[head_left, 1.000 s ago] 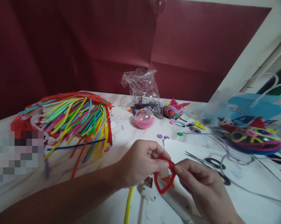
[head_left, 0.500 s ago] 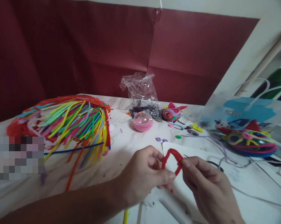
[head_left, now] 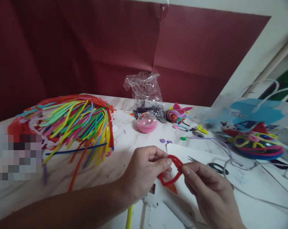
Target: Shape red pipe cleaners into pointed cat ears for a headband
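Note:
A red pipe cleaner (head_left: 169, 183), bent into a closed loop, hangs between my two hands. My left hand (head_left: 144, 175) pinches the loop's left side between thumb and fingers. At its right corner, the thumb and forefinger of my right hand (head_left: 208, 187) are closed on it. Beneath the hands lies a white tool (head_left: 179, 210) that looks like a glue gun, with an orange part showing, partly hidden by the left hand. Scissors with black handles (head_left: 218, 168) rest on white paper (head_left: 182, 151), partly covered by my right hand.
A heap of coloured pipe cleaners (head_left: 79, 124) lies at left. Behind stand a clear plastic bag (head_left: 145, 89), a pink and clear ball (head_left: 147, 123) and a decorated pink figure (head_left: 176, 114). At right are another decorated figure (head_left: 258, 144), a carrier bag (head_left: 244, 109) and a grey cord (head_left: 256, 200).
The red pipe cleaner has gone from an upright arch to a lower, rounded closed loop. My left hand has shifted its pinch higher on it; the right hand moved slightly left.

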A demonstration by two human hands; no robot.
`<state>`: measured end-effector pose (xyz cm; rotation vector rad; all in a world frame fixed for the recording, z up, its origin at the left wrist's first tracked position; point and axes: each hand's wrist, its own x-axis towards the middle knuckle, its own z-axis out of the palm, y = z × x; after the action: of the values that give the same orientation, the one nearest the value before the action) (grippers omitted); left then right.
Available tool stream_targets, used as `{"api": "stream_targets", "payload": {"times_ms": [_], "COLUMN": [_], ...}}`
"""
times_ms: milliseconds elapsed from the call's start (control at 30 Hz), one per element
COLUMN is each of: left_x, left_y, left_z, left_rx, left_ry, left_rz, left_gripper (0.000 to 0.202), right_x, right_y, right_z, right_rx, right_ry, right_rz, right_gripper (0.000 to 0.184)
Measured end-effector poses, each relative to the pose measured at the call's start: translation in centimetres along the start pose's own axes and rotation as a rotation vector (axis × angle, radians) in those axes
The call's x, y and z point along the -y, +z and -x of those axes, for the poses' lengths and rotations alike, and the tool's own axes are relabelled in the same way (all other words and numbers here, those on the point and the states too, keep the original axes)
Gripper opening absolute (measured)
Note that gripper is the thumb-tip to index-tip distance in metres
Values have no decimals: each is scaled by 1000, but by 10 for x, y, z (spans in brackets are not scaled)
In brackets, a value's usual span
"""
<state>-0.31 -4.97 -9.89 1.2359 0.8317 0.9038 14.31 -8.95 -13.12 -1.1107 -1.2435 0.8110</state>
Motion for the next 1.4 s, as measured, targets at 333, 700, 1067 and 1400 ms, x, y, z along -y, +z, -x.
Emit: {"api": "stream_targets", "payload": {"times_ms": [333,700,1067,1400], "left_x": [1,-5,5,-4], "left_y": [1,-21,-11,-7], "left_z": [3,-14,-4,2], "left_rx": [-120,-13,204,205], "left_ry": [228,57,-12,-54], "left_rz": [-302,-219,-318,-242], "left_gripper": [8,5,10,14], "right_x": [-4,16,16,3], "right_y": [5,-19,-1,-6], "right_z": [4,-14,-5,-5], "right_rx": [-1,115,314,36], "right_ry": [260,285,243,213], "right_rz": [-162,220,213,-27], "right_gripper": [32,39,20,21]}}
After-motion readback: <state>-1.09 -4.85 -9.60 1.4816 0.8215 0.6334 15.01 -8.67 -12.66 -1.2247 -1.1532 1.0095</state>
